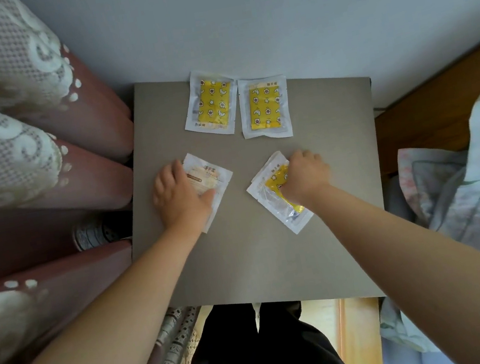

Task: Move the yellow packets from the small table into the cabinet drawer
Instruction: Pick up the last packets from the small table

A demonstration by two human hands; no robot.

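Two yellow star-and-moon packets lie side by side at the far end of the small grey table (261, 266): one on the left (210, 107), one on the right (265, 108). Nearer me, a third packet (212, 176) lies with its pale printed back up; my left hand (179, 196) lies on its left part, thumb across its lower edge. A fourth packet (280, 203), yellow side up and turned diagonally, sits under my right hand (304, 171), whose curled fingers grip its upper right part. No cabinet drawer is in view.
Folded maroon curtains with white lace (22, 147) hang close along the table's left edge. A pale wall (267, 4) runs behind the table. A wooden bed frame and patterned bedding (476, 175) lie to the right. My dark-trousered legs (259, 351) stand at the front edge.
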